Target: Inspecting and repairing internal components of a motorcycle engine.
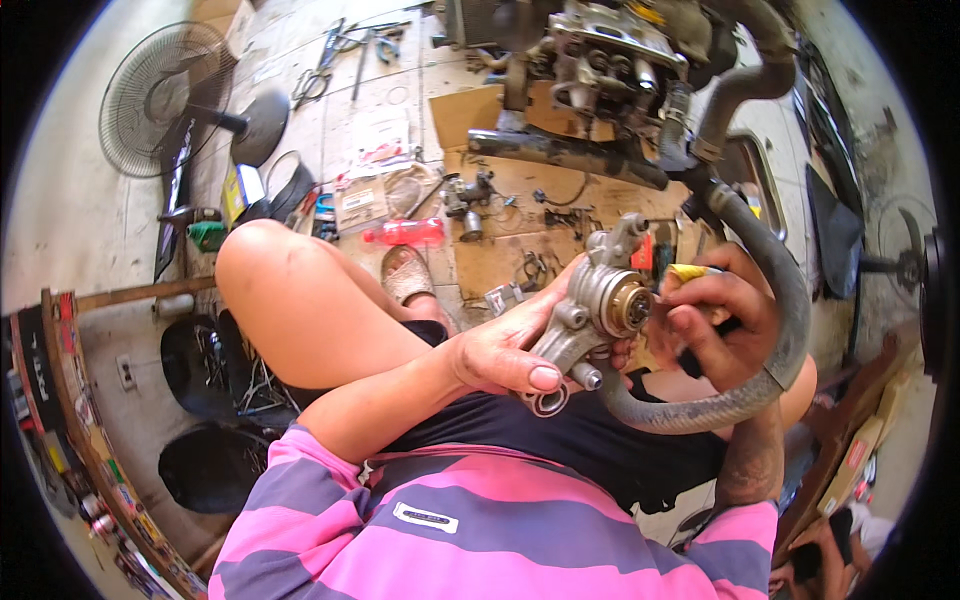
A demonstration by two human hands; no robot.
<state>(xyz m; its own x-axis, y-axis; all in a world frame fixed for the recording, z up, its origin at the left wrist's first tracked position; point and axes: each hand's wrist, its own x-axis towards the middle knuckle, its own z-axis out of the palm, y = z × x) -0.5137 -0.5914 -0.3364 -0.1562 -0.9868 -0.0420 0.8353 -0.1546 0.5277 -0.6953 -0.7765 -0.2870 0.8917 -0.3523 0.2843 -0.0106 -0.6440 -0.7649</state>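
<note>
Left hand (pixel 505 350): clamped around a grey metal housing (pixel 578 320), thumb across the near side, fingers wrapped behind. Right hand (pixel 735 315): closed in a pinch on a small yellow item (pixel 693 271), just beside the brass-coloured round end (pixel 632 304) of the housing; contact with that end not determinable, exact nature of the item likewise unclear. Housing held up in the air, tilted, above the black shorts (pixel 480 425), on the near side of the brown cardboard (pixel 490 255). Thick grey hose (pixel 700 411) looped in front of the right forearm (pixel 755 460), lower end running toward the housing; joined or merely adjacent, impossible to tell. Progress, as judged: housing free of any visible mounting on the engine assembly (pixel 610 60) at the cardboard's far edge; round end exposed, apparently the spot under work; completion not evident. Outstanding, by appearance: metal fitting (pixel 468 205) at the cardboard's left edge and loose small parts (pixel 565 218) toward its middle, all unassembled. Red bottle (pixel 405 233) near that same left edge; pliers (pixel 386 48) beyond the far left corner.
</note>
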